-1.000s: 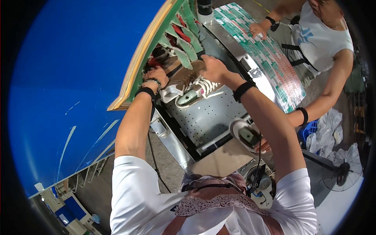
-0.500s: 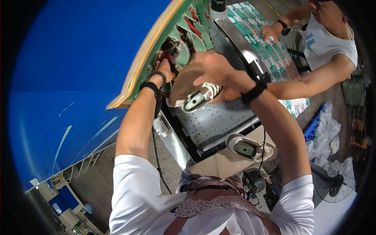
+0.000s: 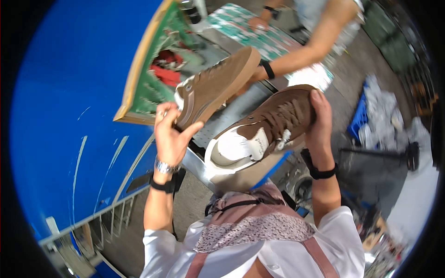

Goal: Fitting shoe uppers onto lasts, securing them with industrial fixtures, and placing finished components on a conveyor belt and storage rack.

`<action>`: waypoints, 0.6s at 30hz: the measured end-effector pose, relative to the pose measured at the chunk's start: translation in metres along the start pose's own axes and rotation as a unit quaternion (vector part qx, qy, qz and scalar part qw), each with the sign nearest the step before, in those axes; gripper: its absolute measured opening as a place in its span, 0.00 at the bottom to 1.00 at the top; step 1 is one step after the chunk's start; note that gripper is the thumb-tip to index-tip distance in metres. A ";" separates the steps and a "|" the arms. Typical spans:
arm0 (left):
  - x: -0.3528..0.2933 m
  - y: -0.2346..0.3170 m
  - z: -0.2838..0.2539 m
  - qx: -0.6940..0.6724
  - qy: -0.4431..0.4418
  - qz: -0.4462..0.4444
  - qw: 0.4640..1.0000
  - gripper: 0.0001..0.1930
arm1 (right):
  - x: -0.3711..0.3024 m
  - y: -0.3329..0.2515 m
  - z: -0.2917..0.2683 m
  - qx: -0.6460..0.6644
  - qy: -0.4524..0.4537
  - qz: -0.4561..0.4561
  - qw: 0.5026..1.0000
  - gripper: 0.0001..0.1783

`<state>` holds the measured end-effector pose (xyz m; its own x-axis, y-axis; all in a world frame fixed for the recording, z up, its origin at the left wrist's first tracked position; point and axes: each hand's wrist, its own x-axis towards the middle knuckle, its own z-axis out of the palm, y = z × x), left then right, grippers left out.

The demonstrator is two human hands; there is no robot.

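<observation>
Two brown lace-up sneakers are in my hands. My left hand (image 3: 172,139) grips the left brown sneaker (image 3: 215,88) by its heel; this shoe is tilted with its sole edge toward the right and its toe pointing up and away. My right hand (image 3: 321,123) is wrapped round the toe of the right brown sneaker (image 3: 282,113). That shoe's opening, with a white lining and a white tongue label, faces me. Behind the left sneaker, a co-worker's hand (image 3: 241,90) is partly hidden, so I cannot tell whether it touches the shoe.
A blue machine panel (image 3: 83,102) fills the left, its green-edged opening (image 3: 155,69) hung with green and red cloth strips. A metal bed (image 3: 218,123) lies under the shoes. At right are a blue crate (image 3: 358,121) with plastic bags and a black fan (image 3: 412,155).
My left hand has come out from the cloth-strip opening and now holds a brown sneaker. My right hand has moved right and nearer, onto another. The white-laced shoes are out of sight.
</observation>
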<state>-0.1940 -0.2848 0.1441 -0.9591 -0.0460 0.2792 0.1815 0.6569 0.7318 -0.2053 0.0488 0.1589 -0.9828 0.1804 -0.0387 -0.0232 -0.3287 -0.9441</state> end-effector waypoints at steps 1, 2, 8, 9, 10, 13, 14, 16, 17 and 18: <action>-0.020 0.015 0.001 -0.026 -0.024 0.002 0.999 0.24 | -0.019 0.002 -0.018 0.034 0.020 0.014 0.999 0.16; -0.040 0.030 0.007 -0.050 -0.054 0.011 0.997 0.23 | -0.041 0.004 -0.033 0.021 0.041 0.018 0.999 0.16; -0.164 0.086 0.035 -0.163 -0.258 0.026 0.952 0.15 | -0.208 0.007 -0.119 -0.056 0.191 0.046 0.979 0.17; -0.187 0.091 0.042 -0.171 -0.304 0.021 0.937 0.15 | -0.239 0.015 -0.135 -0.105 0.216 0.032 0.970 0.19; -0.207 0.093 0.047 -0.162 -0.344 0.019 0.925 0.14 | -0.271 0.024 -0.150 -0.165 0.254 0.045 0.952 0.21; -0.261 0.084 0.054 -0.158 -0.432 0.063 0.886 0.13 | -0.355 0.050 -0.180 -0.209 0.316 0.104 0.920 0.27; -0.283 0.090 0.055 -0.165 -0.464 0.075 0.867 0.13 | -0.387 0.057 -0.192 -0.247 0.329 0.121 0.903 0.31; -0.308 0.100 0.062 -0.162 -0.525 0.104 0.829 0.14 | -0.448 0.064 -0.206 -0.259 0.380 0.179 0.870 0.33; -0.319 0.107 0.066 -0.152 -0.548 0.112 0.815 0.16 | -0.472 0.066 -0.206 -0.237 0.403 0.198 0.862 0.33; -0.329 0.117 0.069 -0.145 -0.561 0.144 0.802 0.16 | -0.494 0.059 -0.206 -0.232 0.423 0.189 0.856 0.33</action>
<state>0.1273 -0.1408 0.0950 -0.4306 0.8894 -0.1531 0.3181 0.3084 0.8965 0.3169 0.1315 0.0548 -0.4164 0.8129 -0.4072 0.5346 -0.1434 -0.8329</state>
